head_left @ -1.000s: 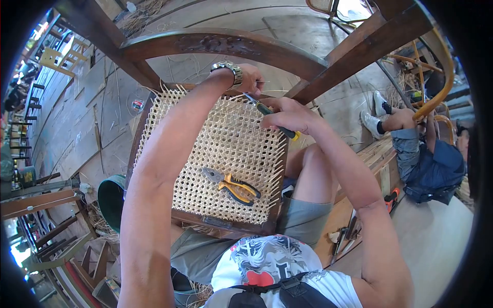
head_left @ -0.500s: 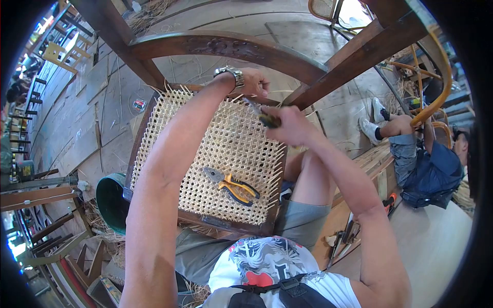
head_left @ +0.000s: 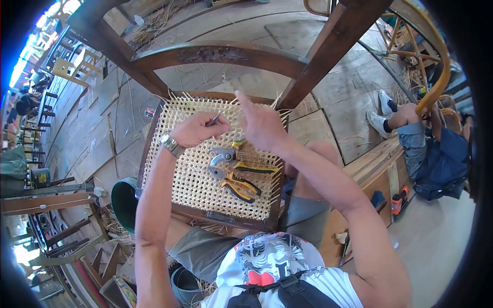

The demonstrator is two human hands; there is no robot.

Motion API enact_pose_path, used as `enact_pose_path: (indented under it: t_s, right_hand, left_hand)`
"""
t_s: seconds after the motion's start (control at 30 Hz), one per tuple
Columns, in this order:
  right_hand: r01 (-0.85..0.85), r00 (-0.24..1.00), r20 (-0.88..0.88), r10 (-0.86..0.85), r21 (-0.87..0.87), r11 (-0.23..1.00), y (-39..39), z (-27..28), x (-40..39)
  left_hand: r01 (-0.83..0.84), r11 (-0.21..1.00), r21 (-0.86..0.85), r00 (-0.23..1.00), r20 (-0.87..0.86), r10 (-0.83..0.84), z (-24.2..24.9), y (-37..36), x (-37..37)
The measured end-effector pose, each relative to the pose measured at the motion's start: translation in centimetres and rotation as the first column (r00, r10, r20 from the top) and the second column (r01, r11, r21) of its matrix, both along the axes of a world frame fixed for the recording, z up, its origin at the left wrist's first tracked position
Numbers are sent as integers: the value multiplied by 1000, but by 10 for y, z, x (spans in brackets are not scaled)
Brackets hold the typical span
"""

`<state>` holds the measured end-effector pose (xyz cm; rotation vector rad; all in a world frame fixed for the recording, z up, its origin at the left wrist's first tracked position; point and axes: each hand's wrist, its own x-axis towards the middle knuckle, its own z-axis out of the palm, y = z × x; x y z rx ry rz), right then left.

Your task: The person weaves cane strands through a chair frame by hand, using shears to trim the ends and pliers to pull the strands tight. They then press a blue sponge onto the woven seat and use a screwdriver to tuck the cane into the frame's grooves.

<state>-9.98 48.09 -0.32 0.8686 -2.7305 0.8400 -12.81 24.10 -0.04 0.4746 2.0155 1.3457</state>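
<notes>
A wooden chair has a woven cane seat (head_left: 190, 174) with loose strand ends sticking out along its edges. Above the seat's middle, my left hand (head_left: 199, 129) is closed on a small dark object that I cannot make out. My right hand (head_left: 262, 126) hovers beside it with the index finger stretched toward the backrest, and the other fingers are partly hidden. On the seat below lie pruning shears (head_left: 241, 161) with yellow and black handles, and yellow-black pliers (head_left: 233, 185) next to them.
The carved chair back (head_left: 215, 55) rises beyond the seat. A green bucket (head_left: 125, 203) stands at the left. On the right, a seated person (head_left: 434, 154) is beside wooden boards and an orange tool (head_left: 399, 201). Wooden frames (head_left: 67, 246) are piled at the lower left.
My left hand has moved back from the seat's far edge to above its middle. The shears from my right hand now lie beside the pliers, and that hand's index finger is stretched out.
</notes>
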Motion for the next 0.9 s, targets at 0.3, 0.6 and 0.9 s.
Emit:
enact_pose_path:
  t_s: [0.3, 0.6, 0.9]
  right_hand:
    - [323, 946, 118, -301, -276, 905, -4, -81, -52]
    - [266, 961, 203, -186, -507, 820, -2, -61, -42]
    - [172, 984, 80, -158, -228, 958, 0, -67, -39]
  left_hand:
    - [-509, 832, -222, 718, -642, 268, -46, 52, -38]
    - [-512, 797, -321, 681, -717, 148, -58, 65, -38]
    - [-626, 773, -101, 544, -767, 340, -64, 70, -25]
